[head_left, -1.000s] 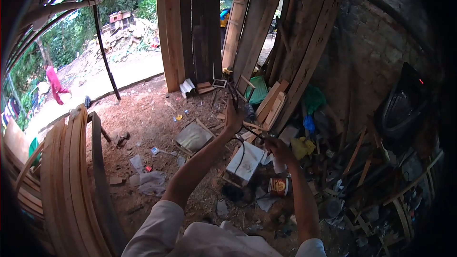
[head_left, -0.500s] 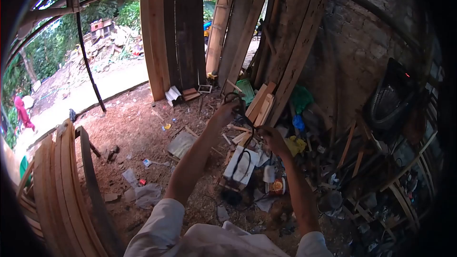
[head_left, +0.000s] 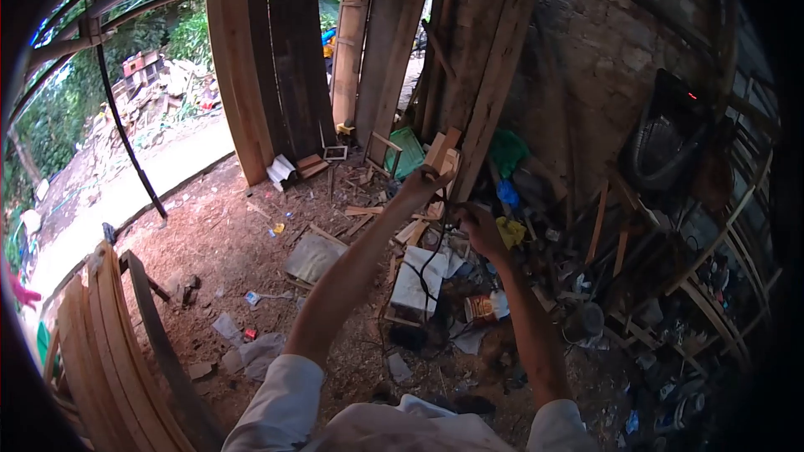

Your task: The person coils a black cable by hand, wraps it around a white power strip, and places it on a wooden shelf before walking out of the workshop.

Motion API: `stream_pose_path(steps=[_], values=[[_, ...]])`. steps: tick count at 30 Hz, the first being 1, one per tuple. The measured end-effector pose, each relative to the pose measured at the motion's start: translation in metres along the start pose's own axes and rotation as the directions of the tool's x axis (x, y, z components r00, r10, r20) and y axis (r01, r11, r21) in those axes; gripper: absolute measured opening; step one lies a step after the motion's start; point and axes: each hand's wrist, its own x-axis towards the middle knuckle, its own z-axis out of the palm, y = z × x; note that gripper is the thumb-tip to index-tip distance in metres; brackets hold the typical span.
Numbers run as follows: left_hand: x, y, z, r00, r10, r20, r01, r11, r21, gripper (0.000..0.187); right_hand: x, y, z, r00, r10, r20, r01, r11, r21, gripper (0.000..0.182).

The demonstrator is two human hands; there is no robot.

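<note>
Both arms reach forward over the littered floor. My left hand (head_left: 425,186) is closed around a dark cord (head_left: 440,238), near a loop at its upper end. Lower and to the right, my right hand (head_left: 476,224) has its fingers curled on the same cord, close to the left hand. From between the hands the cord hangs down and curves in front of a white box-like block (head_left: 419,281) on the ground. The exact grip of the fingers is small and dark.
Tall planks (head_left: 234,67) lean at the back, beside a brick wall (head_left: 603,50). Curved boards (head_left: 100,343) are stacked at the left. A printed tub (head_left: 480,308), a green crate (head_left: 405,153) and wood scraps lie ahead. A dark bucket (head_left: 584,321) stands right.
My hands have drawn closer together, the left moving slightly right. The cord, earlier stretched slantwise between them with a loop at the left, now hangs more steeply. The view has turned a little right.
</note>
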Motion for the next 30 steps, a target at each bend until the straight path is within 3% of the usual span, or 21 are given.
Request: stream_pose_path(steps=[3, 6, 7, 10, 11, 12, 14, 15, 18, 19, 20, 22, 23, 26, 27, 28, 29, 30], values=[[-0.009, -0.004, -0.015, 0.999, -0.050, 0.022, 0.053, 0.984, -0.168, 0.037, 0.003, 0.011, -0.020, 0.996, 0.023, 0.087, -0.028, 0.998, 0.052, 0.029], [-0.002, -0.023, -0.015, 0.937, -0.349, -0.017, 0.319, 0.873, -0.370, 0.021, -0.005, 0.002, -0.025, 0.994, -0.088, 0.071, 0.092, 0.994, -0.053, 0.026], [0.002, -0.027, -0.017, 0.899, -0.430, 0.083, 0.405, 0.744, -0.531, 0.019, -0.009, -0.002, -0.027, 0.989, -0.136, 0.050, 0.138, 0.990, -0.038, 0.023], [0.005, -0.041, -0.005, 0.934, -0.357, 0.011, 0.357, 0.933, -0.035, 0.023, -0.017, 0.002, -0.040, 0.993, -0.086, 0.085, 0.088, 0.996, -0.024, 0.022], [0.005, -0.055, 0.002, 0.977, -0.175, 0.119, 0.128, 0.937, 0.327, 0.028, -0.017, 0.010, -0.045, 0.990, -0.121, 0.072, 0.124, 0.991, -0.049, 0.023], [0.007, -0.072, 0.008, 0.975, 0.016, 0.222, -0.152, 0.778, 0.610, 0.035, -0.020, 0.010, -0.052, 0.991, -0.121, 0.053, 0.123, 0.992, -0.041, 0.024], [-0.026, -0.031, 0.044, 0.962, -0.267, 0.056, 0.183, 0.785, 0.592, 0.041, -0.024, 0.005, -0.066, 0.992, -0.128, 0.012, 0.129, 0.991, -0.025, 0.028], [-0.043, -0.020, 0.055, 0.976, -0.212, 0.048, 0.170, 0.884, 0.435, 0.050, -0.024, 0.017, -0.068, 0.989, -0.137, -0.059, 0.136, 0.990, -0.022, 0.029], [-0.042, -0.066, 0.072, 0.996, 0.081, 0.042, -0.091, 0.911, 0.402, 0.052, -0.029, 0.037, -0.083, 0.996, 0.092, -0.022, -0.091, 0.995, 0.046, 0.031], [-0.032, -0.092, 0.076, 0.997, 0.076, -0.014, -0.064, 0.913, 0.402, 0.044, -0.034, 0.033, -0.083, 0.985, 0.174, -0.019, -0.170, 0.974, 0.152, 0.036], [-0.030, -0.096, 0.078, 0.965, 0.260, -0.019, -0.225, 0.867, 0.445, 0.039, -0.034, 0.034, -0.086, 0.964, 0.264, -0.002, -0.254, 0.930, 0.265, 0.035], [-0.040, -0.107, 0.083, 0.816, 0.578, -0.020, -0.483, 0.701, 0.525, 0.029, -0.041, 0.040, -0.091, 0.895, 0.438, 0.082, -0.424, 0.779, 0.463, 0.036], [-0.039, -0.110, 0.084, 0.820, 0.573, 0.021, -0.503, 0.702, 0.505, 0.029, -0.039, 0.047, -0.096, 0.886, 0.439, 0.151, -0.439, 0.686, 0.581, 0.033], [-0.059, -0.076, 0.115, 0.789, 0.596, -0.150, -0.464, 0.737, 0.491, 0.038, -0.030, 0.073, -0.095, 0.890, 0.395, 0.226, -0.371, 0.340, 0.864, 0.028], [-0.068, -0.060, 0.121, 0.827, 0.561, -0.040, -0.490, 0.754, 0.437, 0.045, -0.026, 0.063, -0.091, 0.899, 0.388, 0.204, -0.344, 0.336, 0.877, 0.027], [-0.069, -0.064, 0.132, 0.852, 0.520, 0.059, -0.520, 0.828, 0.211, 0.035, -0.022, 0.043, -0.084, 0.905, 0.384, 0.182, -0.319, 0.329, 0.889, 0.025], [-0.068, -0.070, 0.139, 0.914, 0.368, 0.173, -0.402, 0.880, 0.253, 0.031, -0.018, 0.033, -0.079, 0.909, 0.383, 0.163, -0.297, 0.320, 0.900, 0.024], [-0.066, -0.082, 0.143, 0.942, 0.196, 0.273, -0.279, 0.910, 0.306, 0.031, -0.013, 0.036, -0.078, 0.907, 0.406, 0.107, -0.293, 0.429, 0.855, 0.024]])
